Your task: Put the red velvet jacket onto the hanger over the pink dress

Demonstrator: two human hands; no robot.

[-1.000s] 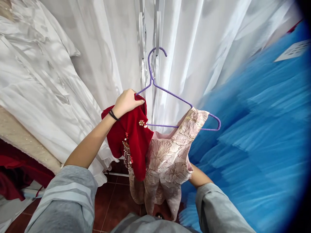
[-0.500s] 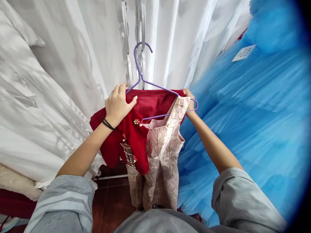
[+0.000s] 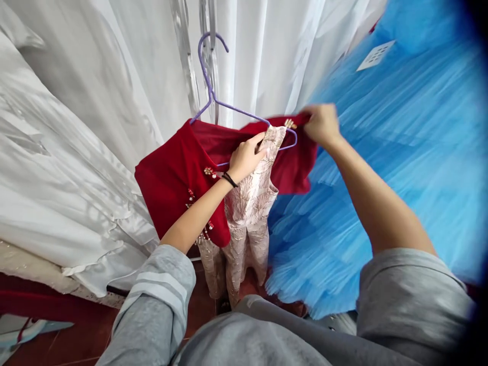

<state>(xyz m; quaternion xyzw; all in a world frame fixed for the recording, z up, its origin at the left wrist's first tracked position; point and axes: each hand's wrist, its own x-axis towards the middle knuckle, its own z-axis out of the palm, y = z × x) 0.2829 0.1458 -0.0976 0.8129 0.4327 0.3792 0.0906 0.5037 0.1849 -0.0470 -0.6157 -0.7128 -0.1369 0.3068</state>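
Note:
A purple hanger (image 3: 238, 110) carries a pale pink brocade dress (image 3: 247, 203) by one shoulder strap. Draped over its left side is a red velvet capelet (image 3: 171, 178) with beaded, pearl-like ornaments. My left hand (image 3: 246, 160) pinches the dress strap near the right part of the hanger, thumb and fingers close together. Farther right, my right hand (image 3: 323, 124) is closed on the edge of the capelet, pulling that side out past the hanger's end; it is slightly blurred. The hanger's hook overlaps a grey metal chain-like hanging strip (image 3: 212, 61), and contact there is unclear.
White gowns or drapes (image 3: 95, 101) hang at the left and behind. A large blue tulle dress (image 3: 362, 203) fills the right side, with a white printed card (image 3: 376, 56) on it. Dark red tiles (image 3: 87, 330) show below.
My left hand has moved right from the capelet to the dress strap. My right hand has drawn the capelet's other side out to the right, over the hanger's end.

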